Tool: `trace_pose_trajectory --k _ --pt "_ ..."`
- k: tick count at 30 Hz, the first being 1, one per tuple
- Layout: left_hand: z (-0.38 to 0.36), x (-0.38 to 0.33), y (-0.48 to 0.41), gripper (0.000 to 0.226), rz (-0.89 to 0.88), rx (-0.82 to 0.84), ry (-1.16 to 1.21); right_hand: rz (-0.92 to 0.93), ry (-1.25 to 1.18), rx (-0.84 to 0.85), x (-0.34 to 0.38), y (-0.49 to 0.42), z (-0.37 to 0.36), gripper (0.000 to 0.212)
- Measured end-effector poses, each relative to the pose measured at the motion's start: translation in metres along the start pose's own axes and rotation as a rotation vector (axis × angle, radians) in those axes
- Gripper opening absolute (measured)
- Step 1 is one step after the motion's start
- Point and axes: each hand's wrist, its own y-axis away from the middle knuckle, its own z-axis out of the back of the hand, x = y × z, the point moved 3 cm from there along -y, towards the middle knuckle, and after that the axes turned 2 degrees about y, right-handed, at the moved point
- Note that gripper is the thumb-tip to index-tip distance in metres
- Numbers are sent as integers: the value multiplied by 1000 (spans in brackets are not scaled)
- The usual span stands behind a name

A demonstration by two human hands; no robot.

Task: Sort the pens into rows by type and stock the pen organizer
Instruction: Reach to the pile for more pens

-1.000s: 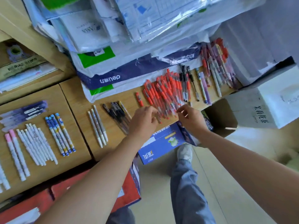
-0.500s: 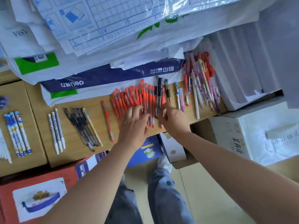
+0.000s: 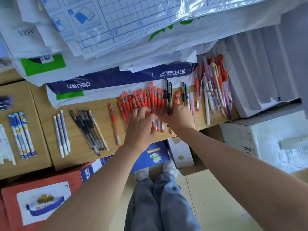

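Pen cluster (image 3: 146, 97) on shelf (image 3: 45, 117), lone pen (image 3: 114, 124) left, mixed pens (image 3: 215, 90) right

Stationery shop, paper reams (image 3: 116, 77), pens (image 3: 145, 97) in qty

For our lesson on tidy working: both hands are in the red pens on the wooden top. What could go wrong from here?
1. The red pens lie crowded, tips near the wooden top's front edge; the left hand or right hand could sweep some off.
2. Two black pens lie among them and could get raked into the red row.
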Motion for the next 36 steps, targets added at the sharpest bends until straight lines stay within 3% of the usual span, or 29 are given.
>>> trace_pose_trajectory --k 6,9,14,18,23,29,33,36 --pt "7 -2 -11 24 60 35 164 47 -117 -28 -3 1 6 37" --pt "9 -12 -20 23 166 50 406 136 -196 22 -9 7 13 16" --pt "-4 -28 -42 35 423 144 772 374 -215 146 -15 19 26 11" --pt "-5 -31 -49 32 417 174 713 398 -250 188 -27 14 37 17" --pt "-7 -23 -46 35 366 156 652 113 -52 -128 -50 -8 39 25" --pt "-8 -15 -39 37 337 144 628 71 117 -84 -41 -15 30 28" --pt "-3 -11 -33 38 317 124 656 33 -7 -156 -35 -14 30 35" --pt "4 -4 -23 37 334 98 694 55 -230 -134 -25 -7 36 19"
